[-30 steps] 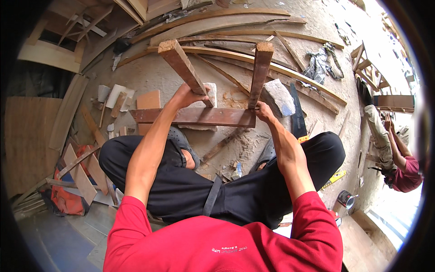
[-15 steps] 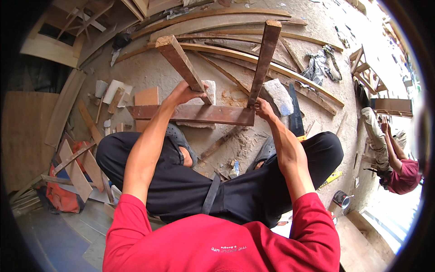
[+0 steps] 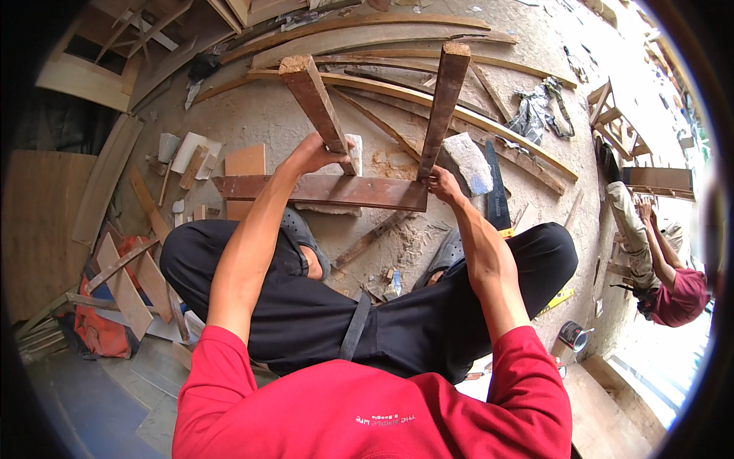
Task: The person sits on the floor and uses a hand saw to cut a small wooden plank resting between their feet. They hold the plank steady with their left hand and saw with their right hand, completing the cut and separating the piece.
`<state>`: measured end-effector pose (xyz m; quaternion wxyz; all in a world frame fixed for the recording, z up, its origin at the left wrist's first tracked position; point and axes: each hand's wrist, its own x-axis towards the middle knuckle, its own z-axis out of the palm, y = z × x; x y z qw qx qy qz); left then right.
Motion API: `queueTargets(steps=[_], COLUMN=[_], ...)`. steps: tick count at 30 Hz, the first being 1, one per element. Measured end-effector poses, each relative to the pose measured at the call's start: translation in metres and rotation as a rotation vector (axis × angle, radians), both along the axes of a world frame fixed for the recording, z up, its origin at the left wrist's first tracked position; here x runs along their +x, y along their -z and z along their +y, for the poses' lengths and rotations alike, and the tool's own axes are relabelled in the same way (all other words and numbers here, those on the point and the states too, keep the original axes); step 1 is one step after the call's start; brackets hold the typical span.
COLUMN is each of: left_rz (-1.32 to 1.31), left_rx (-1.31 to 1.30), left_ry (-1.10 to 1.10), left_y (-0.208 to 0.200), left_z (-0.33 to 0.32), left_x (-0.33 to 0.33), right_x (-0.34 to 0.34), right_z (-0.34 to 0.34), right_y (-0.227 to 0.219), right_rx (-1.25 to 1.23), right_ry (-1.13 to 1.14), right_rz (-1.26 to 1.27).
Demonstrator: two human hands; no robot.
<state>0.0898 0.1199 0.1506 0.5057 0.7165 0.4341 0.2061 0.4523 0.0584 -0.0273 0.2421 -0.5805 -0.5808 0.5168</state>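
A dark brown wooden board (image 3: 321, 190) lies crosswise in front of my legs, above a pale block (image 3: 354, 147). Two wooden posts rise from it, a left post (image 3: 317, 107) and a right post (image 3: 443, 107), both with raw, light end faces. My left hand (image 3: 315, 154) is closed round the lower part of the left post. At the foot of the right post, where it meets the board's end, my right hand (image 3: 443, 186) has its fingers closed on the wood. Whether the posts are fastened to the board cannot be made out.
A hand saw (image 3: 498, 191) lies right of a pale stone block (image 3: 469, 164). Long timber strips (image 3: 382, 34) spread across the floor ahead. An open can (image 3: 573, 336) stands at lower right, wood offcuts (image 3: 122, 291) at left. Another person (image 3: 673, 294) works at far right.
The left post's top has swung a little to the right, and the right post's top slightly to the left and nearer. Both hands keep their hold in nearly the same places.
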Motion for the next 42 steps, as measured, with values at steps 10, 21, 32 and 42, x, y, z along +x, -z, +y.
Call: queueTargets(steps=[10, 21, 32, 42], left_rz=[0.045, 0.071, -0.021, -0.27], left_rx=[0.0, -0.006, -0.003, -0.137], left_ry=[-0.004, -0.003, -0.122, -0.323], left_y=[-0.003, -0.004, 0.008, -0.014], left_z=[-0.002, 0.003, -0.01, -0.019], left_x=[0.01, 0.01, 0.016, 0.142], right_x=[0.006, 0.007, 0.017, 0.101], right_z=[-0.003, 0.003, -0.002, -0.115], right_y=[-0.004, -0.01, -0.016, -0.068], right_rx=[0.053, 0.118, 0.221, 0.08], right_ry=[0.012, -0.039, 0.211, 0.221], right_rz=[-0.029, -0.12, -0.356, -0.562])
